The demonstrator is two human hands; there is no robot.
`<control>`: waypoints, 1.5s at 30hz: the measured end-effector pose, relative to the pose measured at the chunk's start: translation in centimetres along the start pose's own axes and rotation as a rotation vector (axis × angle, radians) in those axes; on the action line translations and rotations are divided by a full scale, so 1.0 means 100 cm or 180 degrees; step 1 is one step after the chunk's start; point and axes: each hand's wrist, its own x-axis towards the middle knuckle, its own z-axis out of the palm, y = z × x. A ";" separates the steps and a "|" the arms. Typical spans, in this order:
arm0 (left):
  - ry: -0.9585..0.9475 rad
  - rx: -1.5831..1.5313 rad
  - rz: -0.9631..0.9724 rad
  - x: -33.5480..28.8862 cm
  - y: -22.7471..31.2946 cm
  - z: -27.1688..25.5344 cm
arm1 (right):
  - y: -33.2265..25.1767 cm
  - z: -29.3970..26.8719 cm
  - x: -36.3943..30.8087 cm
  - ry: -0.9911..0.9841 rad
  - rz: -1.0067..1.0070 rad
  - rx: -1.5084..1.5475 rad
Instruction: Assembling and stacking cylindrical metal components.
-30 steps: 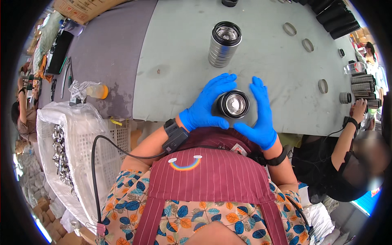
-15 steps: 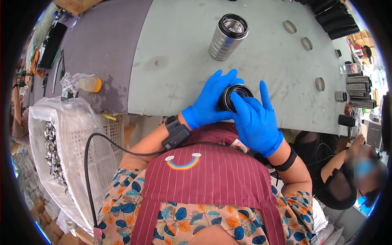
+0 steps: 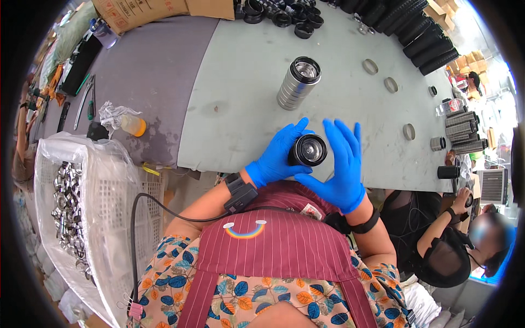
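Observation:
My left hand (image 3: 273,157), in a blue glove, is wrapped round a short black-rimmed cylinder (image 3: 308,151) above the near edge of the table. Its open end faces up and shows shiny metal inside; the lower part is hidden by the glove. To its right, my right hand (image 3: 340,174), also gloved in blue, is open with thumb and fingers spread, apart from the cylinder. Farther back on the grey table (image 3: 235,131) stands a ribbed silver cylinder (image 3: 296,87) with a black collar and a bright metal inside.
Thin metal rings (image 3: 391,85) lie at the right. Black cylinders (image 3: 421,44) and loose black rings (image 3: 303,28) sit at the back. On the left are pliers (image 3: 85,101), a yellow-capped bottle (image 3: 133,126) and a plastic-lined basket (image 3: 117,191) holding metal pieces. A co-worker (image 3: 437,240) sits at the right.
My right hand has come off the black-rimmed cylinder and opened to its right. The metal inside of the cylinder now shows. The view has shifted, bringing more of the table's far end into sight.

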 end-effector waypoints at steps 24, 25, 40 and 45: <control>-0.0509 -0.0425 -0.0495 0.006 0.006 -0.013 | 0.188 0.033 0.152 0.0771 0.0827 0.2141; -0.0553 -0.0555 -0.0468 0.008 0.003 -0.015 | 0.243 0.034 0.149 0.0693 0.0785 0.1077; -0.0423 -0.0858 -0.0892 0.003 0.006 -0.014 | 0.288 0.021 0.100 -0.1140 0.1442 0.0241; -0.0079 -0.0674 -0.0650 0.011 0.004 -0.018 | 0.133 0.003 0.030 -0.0499 0.1555 0.3667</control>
